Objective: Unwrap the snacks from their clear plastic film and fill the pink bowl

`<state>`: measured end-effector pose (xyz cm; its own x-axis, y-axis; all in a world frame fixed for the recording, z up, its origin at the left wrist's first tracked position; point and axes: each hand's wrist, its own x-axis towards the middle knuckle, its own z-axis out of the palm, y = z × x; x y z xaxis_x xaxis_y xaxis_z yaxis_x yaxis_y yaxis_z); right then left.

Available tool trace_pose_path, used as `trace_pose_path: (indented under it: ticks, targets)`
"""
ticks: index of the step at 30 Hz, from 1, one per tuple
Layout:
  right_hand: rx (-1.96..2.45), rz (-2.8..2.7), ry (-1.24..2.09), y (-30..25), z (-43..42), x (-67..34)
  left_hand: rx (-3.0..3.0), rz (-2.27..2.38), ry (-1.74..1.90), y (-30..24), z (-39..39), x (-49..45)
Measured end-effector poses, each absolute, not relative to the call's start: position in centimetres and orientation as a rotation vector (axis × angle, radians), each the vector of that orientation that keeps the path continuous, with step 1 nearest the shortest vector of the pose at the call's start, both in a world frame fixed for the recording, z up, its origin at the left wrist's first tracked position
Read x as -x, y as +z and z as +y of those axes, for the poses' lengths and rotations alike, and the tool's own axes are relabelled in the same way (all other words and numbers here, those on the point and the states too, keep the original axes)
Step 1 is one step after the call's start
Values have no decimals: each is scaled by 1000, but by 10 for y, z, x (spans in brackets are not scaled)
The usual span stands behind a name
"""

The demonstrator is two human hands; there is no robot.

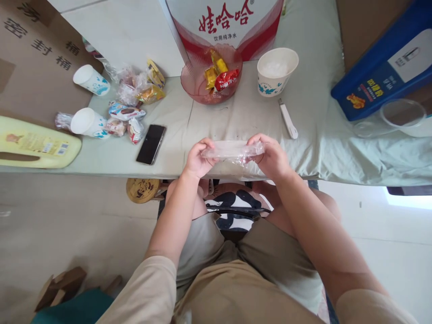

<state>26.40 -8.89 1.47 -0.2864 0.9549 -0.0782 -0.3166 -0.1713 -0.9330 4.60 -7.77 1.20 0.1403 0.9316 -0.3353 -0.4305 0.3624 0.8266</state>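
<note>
Between my two hands, above the front edge of the cloth-covered table, is a whitish translucent packet in clear plastic wrap; what is inside it I cannot make out. My left hand pinches its left end with thumb and fingers. At the other end, my right hand grips the crinkled wrap. Beyond my hands stands a pink glass bowl with several wrapped snacks in it. A paper cup with whitish, see-through contents is behind a white-handled cutter, right of the bowl.
A black phone, paper cups and wrapped snacks lie to the left, beside a yellow jug and a cardboard box. On the right are a blue container and a clear plastic cup. A red-and-white carton stands behind.
</note>
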Motion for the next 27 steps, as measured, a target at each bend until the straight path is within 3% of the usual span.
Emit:
trace_pose_path:
  ticks: [6,13,18,24,27]
  targets:
    - [1097,-1310,1471,9,-91,-268,-912,1093,1103,-5,-79,-48]
    - [1374,-1285,1127,7,-88,-264,-1217,1672,1652,-17,-76,-37]
    - [1296,-1397,1081,13,-94,-259,-1390,1462,1368,-12,-91,-55]
    - [998,-1472,1326,12,-101,-248,-1228,1156,1149,3,-91,-92]
    - [1224,-1459,1108,12,-97,-253,-1145,1123,1153,14,-86,-100]
